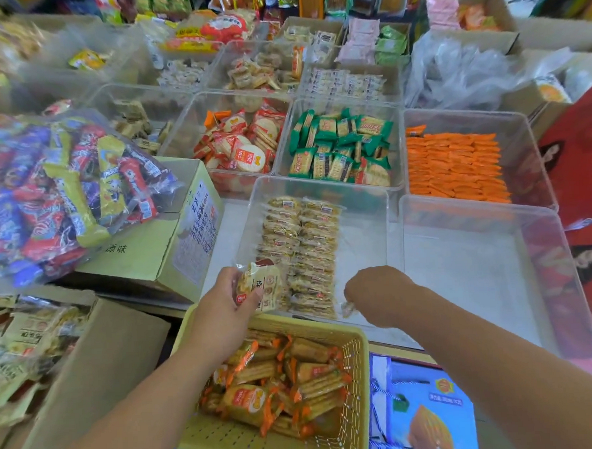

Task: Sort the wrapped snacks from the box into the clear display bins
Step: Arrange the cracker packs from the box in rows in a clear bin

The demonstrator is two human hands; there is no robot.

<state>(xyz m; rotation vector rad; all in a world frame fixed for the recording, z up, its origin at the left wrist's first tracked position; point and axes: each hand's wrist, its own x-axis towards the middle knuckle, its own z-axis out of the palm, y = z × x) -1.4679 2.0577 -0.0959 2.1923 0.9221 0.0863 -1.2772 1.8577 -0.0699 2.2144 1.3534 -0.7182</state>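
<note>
Head view, centre of frame: sorting well under way, not finished. Shows a clear bin (320, 183) with two tidy rows of wrapped snacks (303, 251) packed along its left half, right half bare. Grips one more pack (258, 284) in the left hand (223, 296), fingers curled round it, just above the near left corner of that bin. Curls the right hand (377, 294) over the bin's near edge, pinching, by the look of it, a small clear-wrapped piece (347, 309).

Further up the frame, bins already stocked: red-wrapped round crackers (242, 144), green packs (342, 146), orange packs (456, 168). At right, an empty-looking bin (475, 208), nothing visible inside.

At lower left, open cardboard box (122, 336) with more pale packs (26, 338) in it, so probably a good share left to move. At the bottom, yellow basket (361, 344) of orange-edged packs (278, 379), unsorted as far as can be judged.
</note>
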